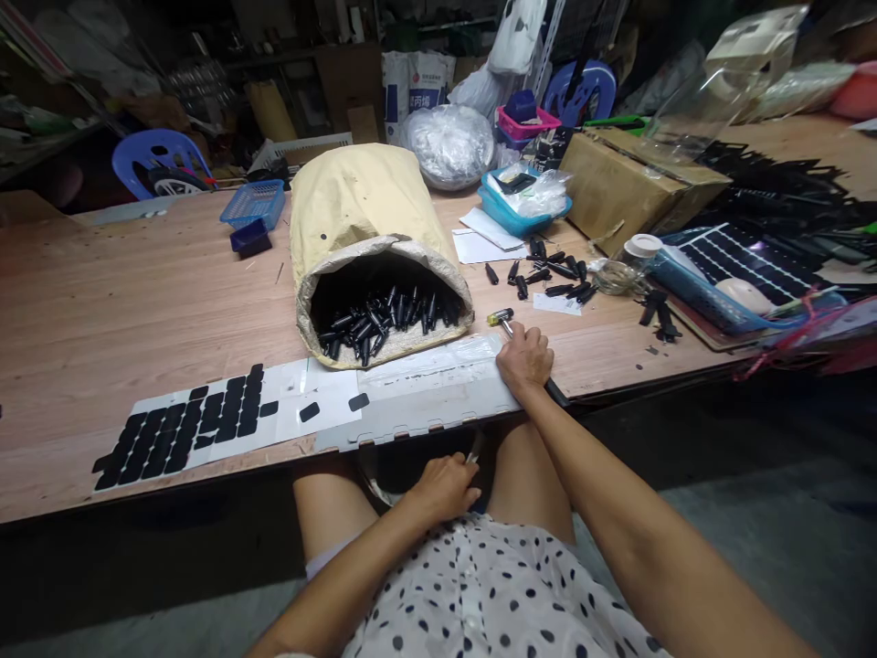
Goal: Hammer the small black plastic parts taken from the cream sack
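Note:
My right hand [526, 359] is wrapped round a small hammer [500, 317] at the table's front edge. The hammer's yellowish-tipped head points away from me and its black handle end sticks out below the hand. Lower down, over my lap, my left hand [447, 486] is closed, and a thin pale piece [474, 447] shows by its fingers; what it is I cannot make out. Between the hands and the sack runs a grey-white board strip [411, 407]. A large cream sack [363, 196] lies on its side, its mouth towards me, with many black tapered parts [370, 320] inside.
White sheets with black rounded stickers [164, 443] lie at the front left. Loose black parts [541, 274] are scattered right of the sack. Behind them stand a blue basket [524, 215] and a cardboard box [630, 187]. A blue tray [726, 292] holds dark strips at the right.

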The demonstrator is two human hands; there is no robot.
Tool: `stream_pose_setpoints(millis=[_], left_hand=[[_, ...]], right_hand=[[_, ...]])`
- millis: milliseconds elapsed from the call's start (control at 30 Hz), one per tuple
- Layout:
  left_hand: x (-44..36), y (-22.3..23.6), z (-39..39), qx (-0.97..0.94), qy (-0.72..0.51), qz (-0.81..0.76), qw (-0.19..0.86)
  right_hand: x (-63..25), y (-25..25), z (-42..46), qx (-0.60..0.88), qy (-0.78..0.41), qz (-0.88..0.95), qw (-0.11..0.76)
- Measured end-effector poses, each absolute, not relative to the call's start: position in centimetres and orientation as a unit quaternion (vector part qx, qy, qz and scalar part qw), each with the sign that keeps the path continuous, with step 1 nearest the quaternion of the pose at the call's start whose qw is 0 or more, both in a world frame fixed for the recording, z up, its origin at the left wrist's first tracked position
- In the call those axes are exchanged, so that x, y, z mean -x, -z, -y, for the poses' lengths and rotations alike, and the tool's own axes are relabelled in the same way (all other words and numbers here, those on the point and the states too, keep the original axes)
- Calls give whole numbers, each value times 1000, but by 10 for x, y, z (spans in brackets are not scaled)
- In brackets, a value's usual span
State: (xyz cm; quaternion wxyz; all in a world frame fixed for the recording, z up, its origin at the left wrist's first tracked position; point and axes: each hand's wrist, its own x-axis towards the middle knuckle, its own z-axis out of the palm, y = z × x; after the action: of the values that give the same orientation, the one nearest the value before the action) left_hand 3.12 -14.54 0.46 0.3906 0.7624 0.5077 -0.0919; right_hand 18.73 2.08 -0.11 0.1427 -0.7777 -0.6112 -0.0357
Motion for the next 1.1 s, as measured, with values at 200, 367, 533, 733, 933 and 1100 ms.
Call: stream_pose_setpoints(millis=[200, 367, 533, 733, 933, 1100], left_hand=[[-8, -57, 67, -732, -151, -529, 402], [2, -66, -24, -655, -221, -701, 172], [-4, -58, -61, -620, -150, -762, 114], [-2, -59, -54, -603, -147, -775, 114], [-4, -43, -1, -664, -226, -694, 162], [-14, -21, 19, -687, -216, -665, 199]], right_hand=[[-188, 0, -20, 775, 39, 613, 145], [-187, -1, -20, 777, 32, 612, 142], [-185, -1, -19, 779, 36, 612, 132], [-183, -6, -18, 782, 29, 610, 126], [-182, -8, -18, 781, 24, 611, 126], [-184, -2, -20, 779, 32, 611, 137]])
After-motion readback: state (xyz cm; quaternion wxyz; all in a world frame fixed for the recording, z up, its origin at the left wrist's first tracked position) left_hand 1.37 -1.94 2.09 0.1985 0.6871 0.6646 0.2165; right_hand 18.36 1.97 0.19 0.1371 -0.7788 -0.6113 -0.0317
